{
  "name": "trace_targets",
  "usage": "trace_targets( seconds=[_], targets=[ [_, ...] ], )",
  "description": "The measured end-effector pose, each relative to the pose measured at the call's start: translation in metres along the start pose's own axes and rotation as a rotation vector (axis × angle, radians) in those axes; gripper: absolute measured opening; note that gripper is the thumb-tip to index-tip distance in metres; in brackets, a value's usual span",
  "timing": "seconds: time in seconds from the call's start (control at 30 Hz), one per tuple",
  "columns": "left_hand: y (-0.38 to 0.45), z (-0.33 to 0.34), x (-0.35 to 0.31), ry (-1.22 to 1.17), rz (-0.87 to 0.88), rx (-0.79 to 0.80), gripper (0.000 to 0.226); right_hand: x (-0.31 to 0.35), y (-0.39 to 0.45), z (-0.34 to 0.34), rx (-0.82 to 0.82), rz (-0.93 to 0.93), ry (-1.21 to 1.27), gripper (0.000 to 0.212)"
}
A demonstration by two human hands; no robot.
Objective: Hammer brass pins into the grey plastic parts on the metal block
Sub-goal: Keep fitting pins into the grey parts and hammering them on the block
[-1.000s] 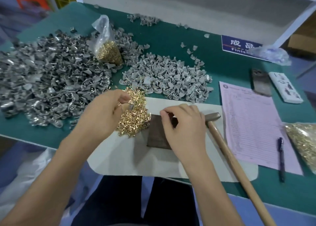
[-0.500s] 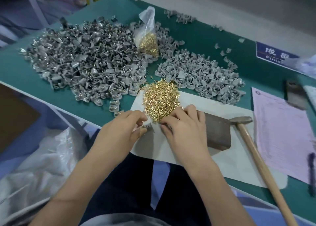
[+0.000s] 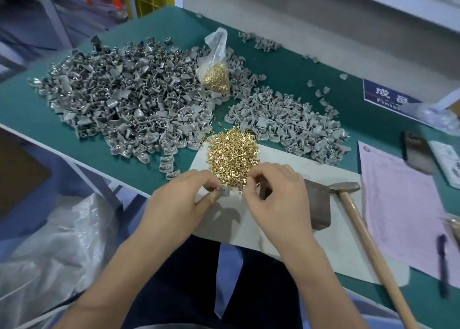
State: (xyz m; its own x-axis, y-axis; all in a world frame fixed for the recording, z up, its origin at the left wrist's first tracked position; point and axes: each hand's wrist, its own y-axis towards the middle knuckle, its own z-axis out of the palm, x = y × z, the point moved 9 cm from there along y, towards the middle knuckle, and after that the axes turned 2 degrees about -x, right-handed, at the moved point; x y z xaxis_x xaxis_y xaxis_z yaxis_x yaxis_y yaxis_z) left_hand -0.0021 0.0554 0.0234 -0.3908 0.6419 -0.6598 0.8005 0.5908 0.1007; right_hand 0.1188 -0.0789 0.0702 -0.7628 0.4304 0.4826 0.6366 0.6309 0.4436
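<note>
At the near edge of the green desk (image 3: 293, 62), over a pale, smooth sheet (image 3: 308, 231) that overhangs that edge, both hands work close together. The left hand (image 3: 179, 204) pinches a small grey plastic part (image 3: 225, 191) between thumb and fingertips; the piece is matte, with a hole in its face, and too small here to tell which way its long axis runs. The right hand (image 3: 276, 199) has its fingers curled, thumb and forefinger closed together just right of the part; whether a pin sits between them cannot be told.

Just beyond the hands, a loose heap of brass pins (image 3: 234, 154) lies on the sheet's far left corner, bright gold, short and stubby, pointing every way. The metal block (image 3: 316, 204) lies on the sheet right of the right hand, dark, dull and rectangular, partly hidden by that hand. The hammer (image 3: 358, 231) lies beside it, its grey steel head touching the block's far right corner, its light wooden handle running toward the near right edge.

Toward the far left corner spreads a broad pile of grey parts (image 3: 119, 109), some glinting; a smaller, paler pile (image 3: 291, 127) lies mid-desk. Between them stands a clear crinkled bag of pins (image 3: 215, 77). A pink form (image 3: 403, 214) and a dark pen (image 3: 443, 264) lie at the right edge.
</note>
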Motion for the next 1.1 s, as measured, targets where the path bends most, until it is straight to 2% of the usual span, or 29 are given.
trace_targets(
  seconds=[0.13, 0.23, 0.33, 0.43, 0.6, 1.1],
  targets=[
    [0.009, 0.011, -0.029, -0.125, 0.066, 0.033, 0.011, -0.029, -0.005, -0.028, -0.029, 0.173, 0.371, 0.018],
    [0.018, 0.025, -0.058, -0.150, 0.147, 0.065, 0.012, -0.048, -0.011, -0.048, -0.034, 0.230, 0.418, 0.020],
    [0.027, 0.044, -0.087, -0.139, 0.224, 0.092, 0.013, -0.061, -0.020, -0.058, -0.018, 0.243, 0.392, 0.013],
    [0.030, 0.063, -0.110, -0.107, 0.281, 0.112, 0.011, -0.072, -0.027, -0.065, -0.024, 0.231, 0.240, 0.011],
    [0.031, 0.075, -0.121, -0.075, 0.315, 0.124, 0.007, -0.092, -0.039, -0.071, -0.052, 0.283, 0.133, 0.008],
    [0.034, 0.068, -0.124, -0.001, 0.297, 0.074, 0.008, -0.086, -0.032, -0.070, 0.009, 0.255, 0.057, 0.011]
  ],
)
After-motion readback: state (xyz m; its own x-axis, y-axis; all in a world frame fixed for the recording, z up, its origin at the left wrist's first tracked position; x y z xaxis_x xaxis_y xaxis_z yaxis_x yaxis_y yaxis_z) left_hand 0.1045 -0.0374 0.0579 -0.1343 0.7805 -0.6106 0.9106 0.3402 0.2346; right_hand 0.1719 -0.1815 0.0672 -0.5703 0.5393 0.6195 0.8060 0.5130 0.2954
